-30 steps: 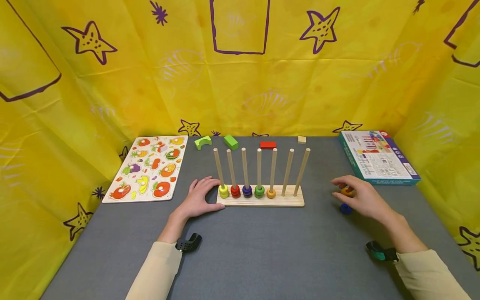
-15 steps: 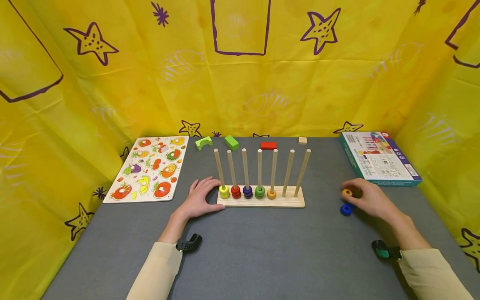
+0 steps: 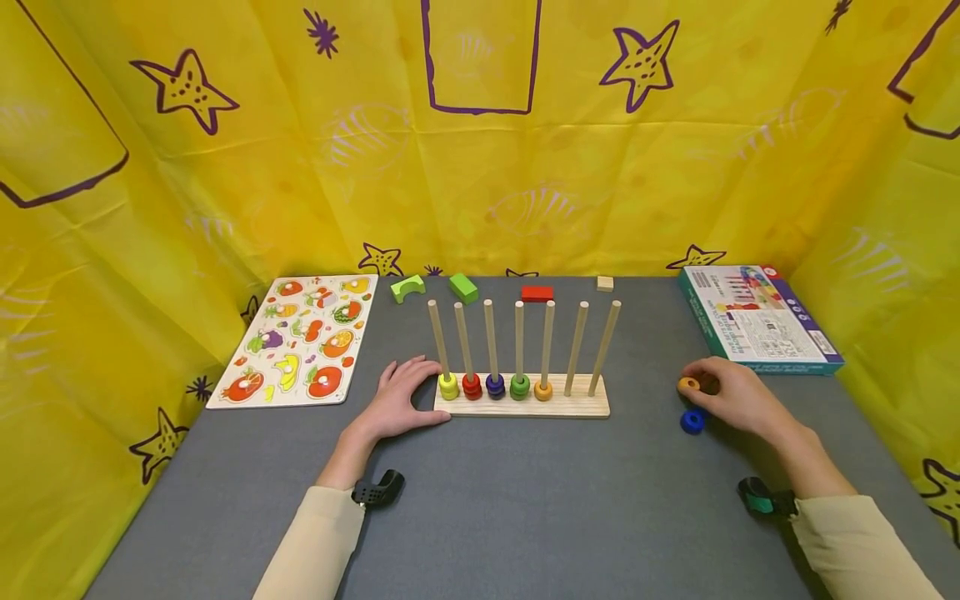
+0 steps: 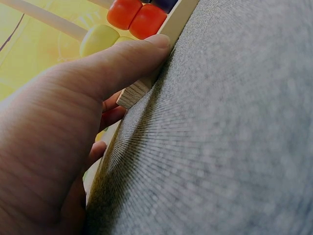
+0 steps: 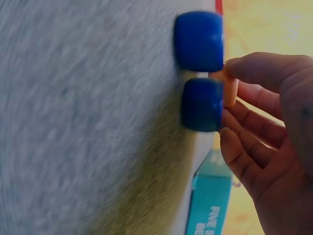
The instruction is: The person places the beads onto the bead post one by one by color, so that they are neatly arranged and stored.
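Now the right hand (image 3: 738, 396) is pinching an orange ring (image 3: 688, 384) on the counter (image 3: 525, 500), at 3 o'clock from the rack (image 3: 521, 404); the left hand (image 3: 397, 400) is lying flat, bracing it. Next likely needs lifting and threading onto a peg.

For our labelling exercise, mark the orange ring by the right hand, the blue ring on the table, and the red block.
orange ring (image 3: 688, 384), head view, its top face.
blue ring (image 3: 692, 422), head view, its top face.
red block (image 3: 537, 293), head view, its top face.
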Demonstrator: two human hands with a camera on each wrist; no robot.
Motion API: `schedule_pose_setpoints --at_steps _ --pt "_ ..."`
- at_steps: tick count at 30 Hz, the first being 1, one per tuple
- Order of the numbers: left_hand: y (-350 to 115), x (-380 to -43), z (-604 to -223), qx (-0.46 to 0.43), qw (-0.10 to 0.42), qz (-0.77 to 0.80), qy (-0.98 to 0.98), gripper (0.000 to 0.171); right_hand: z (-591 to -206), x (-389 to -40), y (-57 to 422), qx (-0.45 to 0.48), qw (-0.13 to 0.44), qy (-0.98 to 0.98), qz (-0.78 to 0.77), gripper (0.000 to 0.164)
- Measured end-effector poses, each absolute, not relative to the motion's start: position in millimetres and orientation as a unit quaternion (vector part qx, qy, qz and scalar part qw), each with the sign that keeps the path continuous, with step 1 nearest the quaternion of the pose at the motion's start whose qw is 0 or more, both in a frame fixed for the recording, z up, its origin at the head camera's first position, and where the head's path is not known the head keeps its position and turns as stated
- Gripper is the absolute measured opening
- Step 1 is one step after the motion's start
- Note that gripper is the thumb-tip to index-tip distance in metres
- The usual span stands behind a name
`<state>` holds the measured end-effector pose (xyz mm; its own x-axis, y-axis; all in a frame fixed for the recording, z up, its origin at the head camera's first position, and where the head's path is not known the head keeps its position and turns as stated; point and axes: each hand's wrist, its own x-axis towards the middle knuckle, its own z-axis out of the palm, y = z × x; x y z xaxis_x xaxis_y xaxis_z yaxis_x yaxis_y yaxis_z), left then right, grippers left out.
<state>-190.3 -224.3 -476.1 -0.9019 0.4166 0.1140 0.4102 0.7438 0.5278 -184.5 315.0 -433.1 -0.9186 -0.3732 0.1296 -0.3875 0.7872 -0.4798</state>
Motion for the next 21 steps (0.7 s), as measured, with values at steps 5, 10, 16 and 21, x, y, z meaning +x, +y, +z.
schedule_pose_setpoints --at_steps 5,10,16,21 --pt "-224.0 -189.5 -475.3 0.222 0.006 0.282 0.934 0.074 -425.1 -180.3 299.6 0.226 0.042 -0.938 0.261 0.018" --pt "-223.7 -189.2 -474.9 0.224 0.002 0.282 0.933 0.074 -416.8 -173.6 276.7 0.263 0.082 -0.926 0.259 0.018" --pt "-224.0 -188.9 -475.1 0.225 0.000 0.284 0.932 0.073 -400.9 -164.7 243.2 0.323 0.110 -0.901 0.270 0.019" --pt "-224.4 -188.8 -475.3 0.224 0.001 0.284 0.933 0.074 -384.9 -156.5 216.0 0.370 0.108 -0.880 0.276 0.022"
